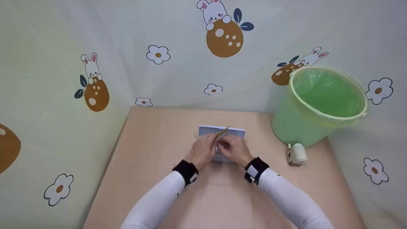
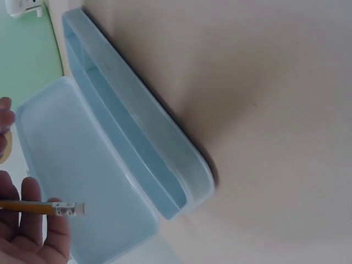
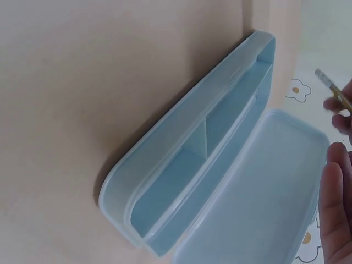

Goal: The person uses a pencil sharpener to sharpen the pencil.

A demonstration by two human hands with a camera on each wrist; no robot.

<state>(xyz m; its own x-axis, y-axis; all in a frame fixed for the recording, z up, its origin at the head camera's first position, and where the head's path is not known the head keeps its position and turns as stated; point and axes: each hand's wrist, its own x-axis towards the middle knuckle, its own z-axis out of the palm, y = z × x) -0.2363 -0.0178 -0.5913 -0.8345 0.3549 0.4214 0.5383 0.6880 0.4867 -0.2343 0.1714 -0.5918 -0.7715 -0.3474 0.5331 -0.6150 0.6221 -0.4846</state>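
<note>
My left hand grips a yellow pencil, its other end slanting up past the fingers. In the left wrist view the pencil lies across the fingers, with its white eraser and metal band towards the case. Close beside it, my right hand has its fingers bent in towards the left hand; I cannot tell whether anything is between them. Under both hands stands a light blue plastic pencil case, its lid swung open on the far side. Dividers split the inside into long compartments.
A green bin with a clear liner stands at the back right of the table. In front of it sits a small white and brown object. Patterned cloth hangs along the back and sides.
</note>
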